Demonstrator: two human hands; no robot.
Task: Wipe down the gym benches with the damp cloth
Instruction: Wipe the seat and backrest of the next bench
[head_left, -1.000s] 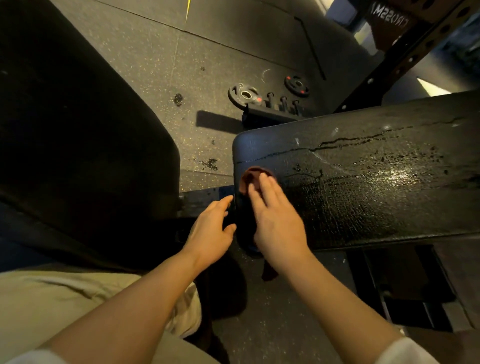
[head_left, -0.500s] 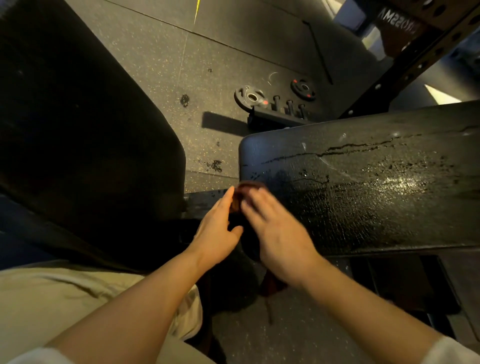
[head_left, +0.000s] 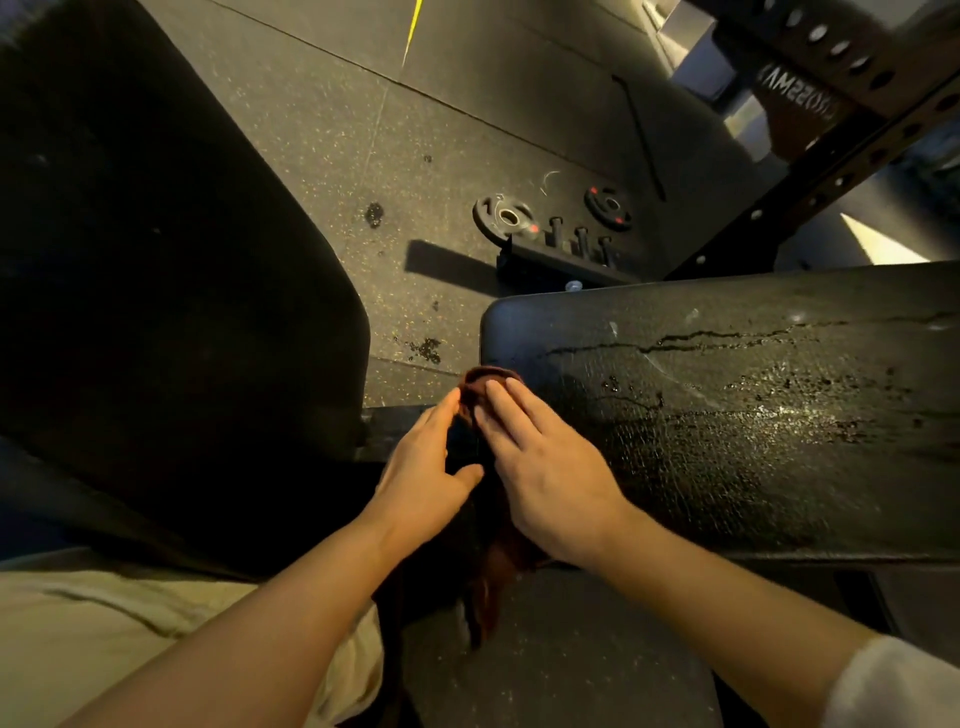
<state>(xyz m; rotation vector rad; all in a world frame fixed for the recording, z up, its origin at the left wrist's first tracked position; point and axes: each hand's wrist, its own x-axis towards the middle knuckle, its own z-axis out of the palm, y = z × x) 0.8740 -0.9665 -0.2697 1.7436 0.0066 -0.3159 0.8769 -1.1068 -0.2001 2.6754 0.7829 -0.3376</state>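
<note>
Hands slid the cloth (head_left: 485, 384) nearer along the bench (head_left: 727, 415) end.

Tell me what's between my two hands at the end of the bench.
The dark red cloth, draped over the bench end, lies between the left hand and right hand, seen in the head view.

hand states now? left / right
Left hand: open, fingers touching the cloth.
Right hand: open, flat on the cloth at the bench end.
</note>
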